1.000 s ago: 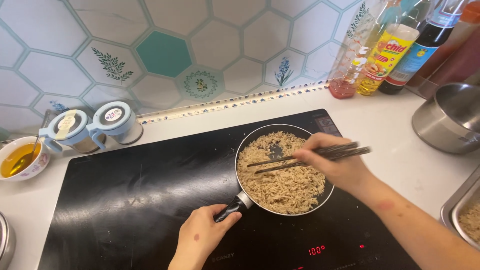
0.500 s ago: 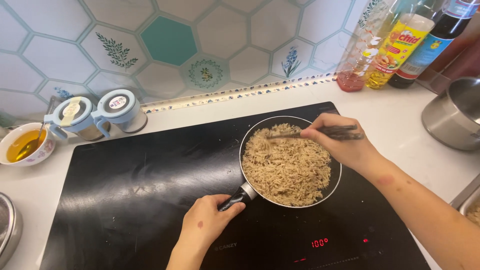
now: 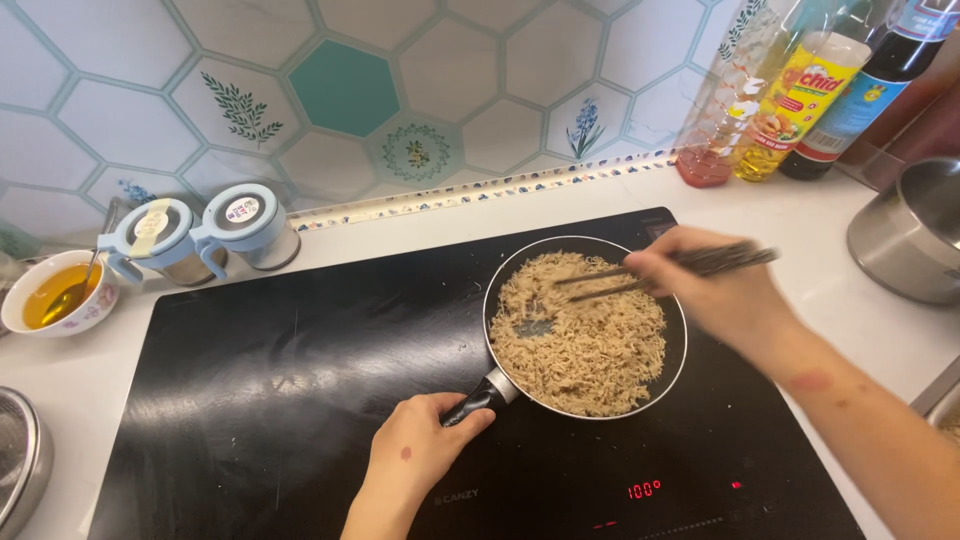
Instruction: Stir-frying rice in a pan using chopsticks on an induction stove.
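The left hand (image 3: 415, 455) curls closed around the handle (image 3: 470, 402) of one frying pan (image 3: 585, 325), which sits just beyond it on the black cooktop (image 3: 280, 390), full of browned noodles (image 3: 590, 345). Over the pan's far side, the right hand (image 3: 715, 290) pinches two chopsticks (image 3: 660, 272), tips in the noodles. Far left stand two lidded jars (image 3: 195, 235); beyond the right hand, three bottles (image 3: 800, 95).

Red digit display (image 3: 644, 490) glows btwn both hands, nearer viewer. Yellow-red label (image 3: 812, 95) and blue label (image 3: 868, 100) on bottles beyond right hand (image 3: 715, 290).
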